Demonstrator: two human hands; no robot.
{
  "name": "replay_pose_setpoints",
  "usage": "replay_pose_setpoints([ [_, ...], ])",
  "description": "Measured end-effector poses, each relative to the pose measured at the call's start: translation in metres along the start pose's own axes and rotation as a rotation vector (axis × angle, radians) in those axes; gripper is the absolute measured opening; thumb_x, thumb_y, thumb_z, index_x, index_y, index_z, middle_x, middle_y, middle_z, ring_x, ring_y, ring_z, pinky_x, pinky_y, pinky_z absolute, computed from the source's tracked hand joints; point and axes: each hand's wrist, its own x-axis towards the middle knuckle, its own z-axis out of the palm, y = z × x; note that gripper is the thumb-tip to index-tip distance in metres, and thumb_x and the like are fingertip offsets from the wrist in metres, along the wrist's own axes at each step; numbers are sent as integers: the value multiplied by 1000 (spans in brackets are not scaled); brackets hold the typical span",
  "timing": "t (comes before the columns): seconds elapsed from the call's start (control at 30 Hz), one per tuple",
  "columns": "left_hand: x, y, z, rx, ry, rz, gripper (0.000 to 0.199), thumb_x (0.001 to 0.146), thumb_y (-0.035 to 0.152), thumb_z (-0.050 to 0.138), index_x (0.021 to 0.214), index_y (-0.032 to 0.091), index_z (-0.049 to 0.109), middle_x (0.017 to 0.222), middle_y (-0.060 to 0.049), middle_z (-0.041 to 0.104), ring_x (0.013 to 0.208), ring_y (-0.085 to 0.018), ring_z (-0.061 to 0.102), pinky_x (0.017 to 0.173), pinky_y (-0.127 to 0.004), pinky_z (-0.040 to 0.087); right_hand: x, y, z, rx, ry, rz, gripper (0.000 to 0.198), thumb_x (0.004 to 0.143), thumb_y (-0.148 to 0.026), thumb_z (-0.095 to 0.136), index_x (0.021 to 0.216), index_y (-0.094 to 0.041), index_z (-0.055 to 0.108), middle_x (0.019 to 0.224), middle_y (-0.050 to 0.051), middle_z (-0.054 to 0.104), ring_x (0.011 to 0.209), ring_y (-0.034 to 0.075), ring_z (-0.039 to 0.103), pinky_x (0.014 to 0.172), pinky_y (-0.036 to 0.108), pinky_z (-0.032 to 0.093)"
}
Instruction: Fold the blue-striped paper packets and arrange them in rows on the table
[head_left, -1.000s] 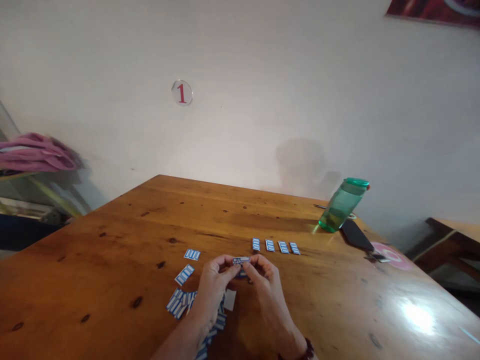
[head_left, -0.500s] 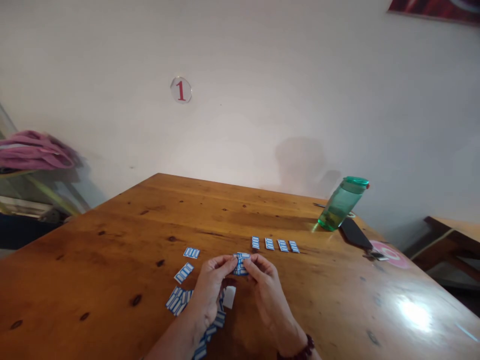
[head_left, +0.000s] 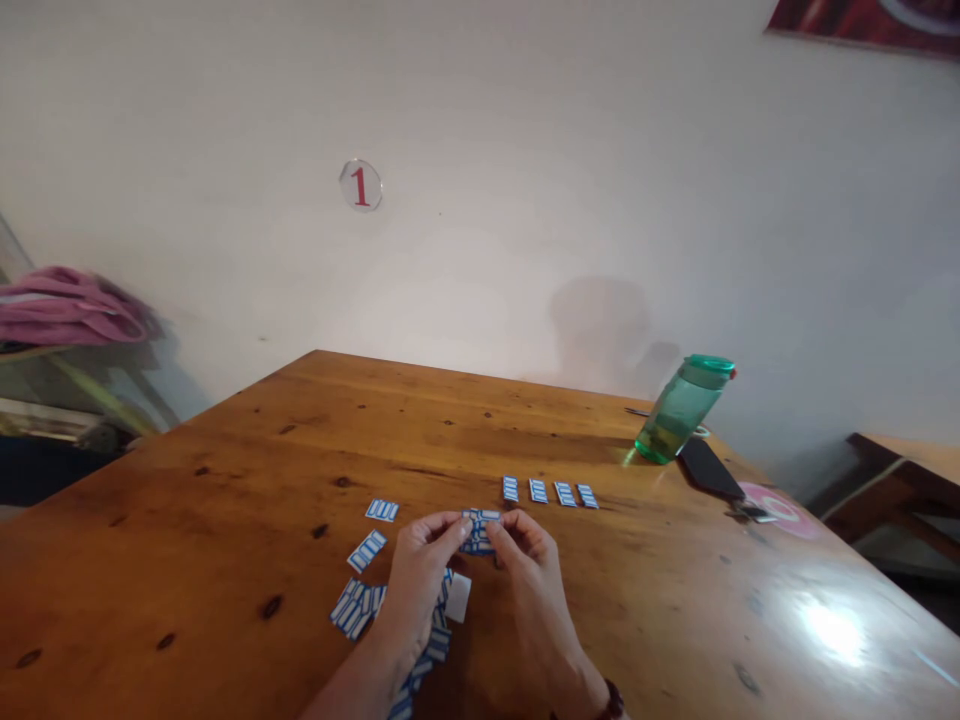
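Between my two hands is a small sheet of blue-and-white labels point(head_left: 478, 533), held just above the table. My left hand point(head_left: 420, 565) pinches its left side, thumb on top. My right hand point(head_left: 529, 560) grips the right side the same way, a dark bracelet at the wrist. Under and beside my left forearm lies a spread of similar label pieces point(head_left: 436, 645), partly hidden by the arm. A blank white piece point(head_left: 459, 598) lies at its upper end. More label pieces point(head_left: 352, 607) sit to the left of my left hand.
Several label strips point(head_left: 538, 490) stand in a row beyond my right hand; two pieces point(head_left: 382, 510) lie at left. A green bottle point(head_left: 684, 410), a black phone point(head_left: 709, 470), keys point(head_left: 750, 512) and a pink round mat point(head_left: 781, 510) are on the wooden table point(head_left: 225, 500).
Both hands keep hold of the label sheet, which has shifted very slightly left. The view has tilted a little; the things on the table lie as before.
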Motion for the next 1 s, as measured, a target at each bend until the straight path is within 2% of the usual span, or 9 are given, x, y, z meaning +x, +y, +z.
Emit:
replay_pose_setpoints([
  [0.37,1,-1,-2,7,-5,-20,22,57,34,69,68,16,71,62,-4,67,55,-15,55,48,-22,43,5,9,-4,-97,0,-58,23,65,-37,63,59,-17,54,53,-3,54,49,11,45,48,21,36],
  [0.67,1,0,0,55,-43,-9,21,56,32,70,69,16,72,64,-4,69,53,-14,55,48,-22,42,4,9,-4,-163,9,-117,22,67,-37,61,59,-17,54,53,-2,55,49,11,47,47,21,39],
  [1.0,4,-5,-1,24,-37,-35,23,54,34,71,66,15,71,61,-4,68,54,-15,57,48,-23,43,4,12,-2,-164,14,-104,25,67,-39,61,58,-17,55,51,-2,54,48,11,46,46,21,37],
])
